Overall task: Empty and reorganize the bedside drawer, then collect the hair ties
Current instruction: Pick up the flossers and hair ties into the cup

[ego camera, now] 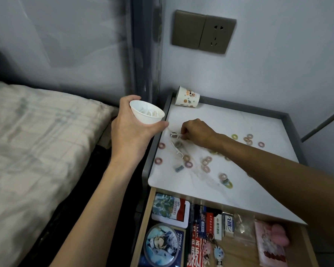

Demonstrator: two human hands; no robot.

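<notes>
1. Left hand (131,128): raised over the gap between the bed (37,141) and the table (239,199), fingers wrapped round one white paper cup (147,114). The cup is upright with white floss picks inside; their number can't be told.
2. Right hand (195,132): down on the tabletop near the left edge, fingertips pinching one floss pick (176,134), which lies over a dark hair tie.
3. One second floss pick (176,149) lies loose on the table just in front of that hand, beside a grey hair tie.
4. Hair ties (206,169): scattered over the tabletop, at least fifteen visible. Most are pink or brownish, one is green at the back, and one yellow-green sits at the front edge. Five form a group at the right rear. Some are partly hidden under the right forearm.
5. One patterned paper cup (187,97) lies on its side at the back left corner of the table.
6. One small grey-blue item (178,168) lies near the left front, next to a purple tie; what it is can't be told.
7. Drawer (143,228): pulled open below the tabletop, holding cards, packets, one round badge, keychains and a pink item.
8. One double wall plate (203,31) is on the wall above.
</notes>
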